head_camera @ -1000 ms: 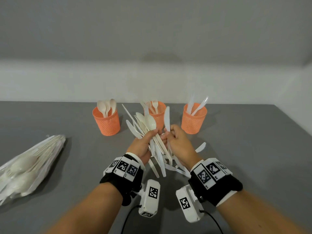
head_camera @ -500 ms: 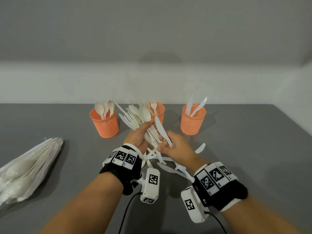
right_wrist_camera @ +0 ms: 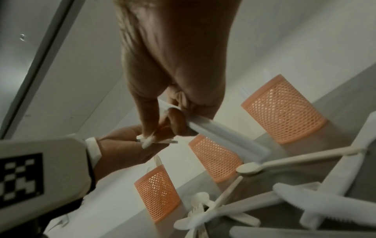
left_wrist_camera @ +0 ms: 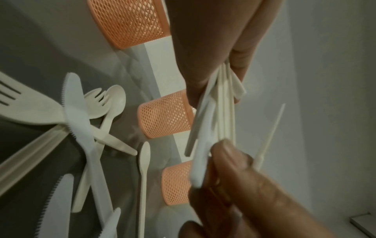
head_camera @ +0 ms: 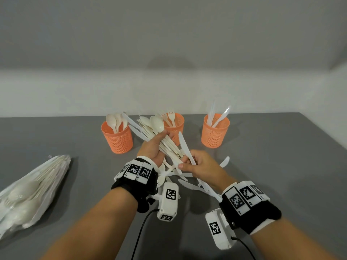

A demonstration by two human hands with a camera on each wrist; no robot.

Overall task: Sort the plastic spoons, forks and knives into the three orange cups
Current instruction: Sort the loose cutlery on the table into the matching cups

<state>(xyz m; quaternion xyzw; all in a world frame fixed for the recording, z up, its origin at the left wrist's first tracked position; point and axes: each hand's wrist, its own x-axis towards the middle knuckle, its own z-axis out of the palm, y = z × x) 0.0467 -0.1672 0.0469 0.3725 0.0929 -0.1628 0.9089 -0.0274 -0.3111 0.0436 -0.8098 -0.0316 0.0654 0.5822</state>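
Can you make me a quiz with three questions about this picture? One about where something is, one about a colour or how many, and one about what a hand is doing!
1. Where is the plastic bag of cutlery?
A. On the table at the left
B. Inside a cup
C. Behind the cups

2. How many orange cups stand on the table?
A. Two
B. Three
C. Five

3. What is the right hand doing?
A. Lying flat on the table
B. Lifting a cup
C. Pinching a white knife

Answers:
1 A, the bag lies at the left edge of the table.
2 B, three cups stand in a row.
3 C, its fingers curl round the knife beside the bundle that the left hand holds.
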